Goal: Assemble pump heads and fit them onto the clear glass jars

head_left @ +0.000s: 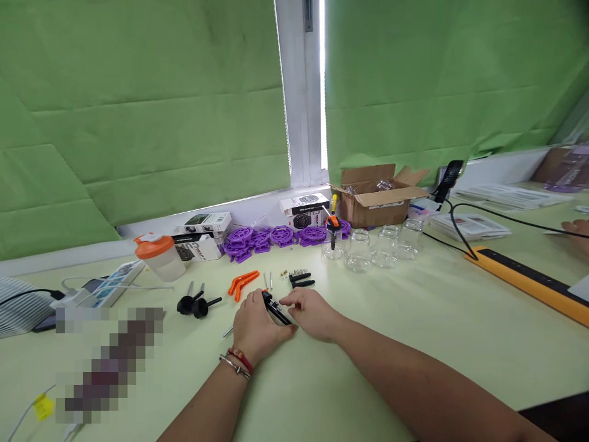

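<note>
My left hand is wrapped round a long black part with a shiny metal piece along it, low over the table. Against that part my right hand has its thumb and forefinger pinched together; whatever is between them is too small to tell. A thin metal rod sticks out left of my left hand. Just beyond the hands lie orange levers, two small metal pins, tiny brass-coloured bits, springs and black handle-like pieces. Black cup-shaped parts with stems lie to the left.
Several clear glass jars stand at the back, one holding an orange-and-black tool. Purple plastic wheels, small boxes and an open cardboard box line the wall. An orange-lidded shaker stands left; a yellow power strip lies right. Another person's hand shows far right.
</note>
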Motion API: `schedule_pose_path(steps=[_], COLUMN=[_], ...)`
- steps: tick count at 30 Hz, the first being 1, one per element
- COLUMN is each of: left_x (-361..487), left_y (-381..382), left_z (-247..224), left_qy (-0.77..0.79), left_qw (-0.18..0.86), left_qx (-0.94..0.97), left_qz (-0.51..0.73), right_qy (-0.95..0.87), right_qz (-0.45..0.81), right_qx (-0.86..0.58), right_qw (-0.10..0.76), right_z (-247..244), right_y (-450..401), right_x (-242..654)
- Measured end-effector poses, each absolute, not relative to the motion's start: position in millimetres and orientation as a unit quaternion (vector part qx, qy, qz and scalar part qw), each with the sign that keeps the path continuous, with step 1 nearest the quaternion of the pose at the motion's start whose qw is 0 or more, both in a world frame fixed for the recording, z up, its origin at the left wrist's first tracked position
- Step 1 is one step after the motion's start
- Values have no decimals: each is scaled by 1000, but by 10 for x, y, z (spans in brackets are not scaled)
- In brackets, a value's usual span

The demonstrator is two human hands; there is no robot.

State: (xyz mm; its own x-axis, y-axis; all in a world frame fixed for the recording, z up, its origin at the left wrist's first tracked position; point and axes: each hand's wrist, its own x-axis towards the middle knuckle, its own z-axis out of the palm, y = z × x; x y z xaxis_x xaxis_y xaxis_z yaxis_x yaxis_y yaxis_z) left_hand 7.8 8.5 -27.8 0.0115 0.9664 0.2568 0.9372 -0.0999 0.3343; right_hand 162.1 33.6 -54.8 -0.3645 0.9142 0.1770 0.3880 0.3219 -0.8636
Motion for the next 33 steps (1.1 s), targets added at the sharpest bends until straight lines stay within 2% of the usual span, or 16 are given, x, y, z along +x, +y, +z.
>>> schedule_pose_path(steps=[17, 20, 24, 28, 33], left_x=[1, -79, -131, -110, -132], left_y=[123, 144, 149, 132, 123], left_z=[-294, -266, -229, -209, -171], left_qy=[671, 663, 660, 653, 646], left_qw=[27, 12, 3, 1, 3], left_qx=[716, 723, 728, 734, 738], left_qz=[191, 192, 186, 187, 193], right_qy=[-722, -768, -839, -852, -850], right_qz=[355, 301, 183, 128, 93], right_qx=[-495, -485, -480, -499, -512], right_qw=[328, 292, 179, 94, 87], right_z=[-506, -467, -353, -295, -279], right_y=[354, 319, 220, 170, 182], right_x=[1646, 1672, 1669, 1626, 1673])
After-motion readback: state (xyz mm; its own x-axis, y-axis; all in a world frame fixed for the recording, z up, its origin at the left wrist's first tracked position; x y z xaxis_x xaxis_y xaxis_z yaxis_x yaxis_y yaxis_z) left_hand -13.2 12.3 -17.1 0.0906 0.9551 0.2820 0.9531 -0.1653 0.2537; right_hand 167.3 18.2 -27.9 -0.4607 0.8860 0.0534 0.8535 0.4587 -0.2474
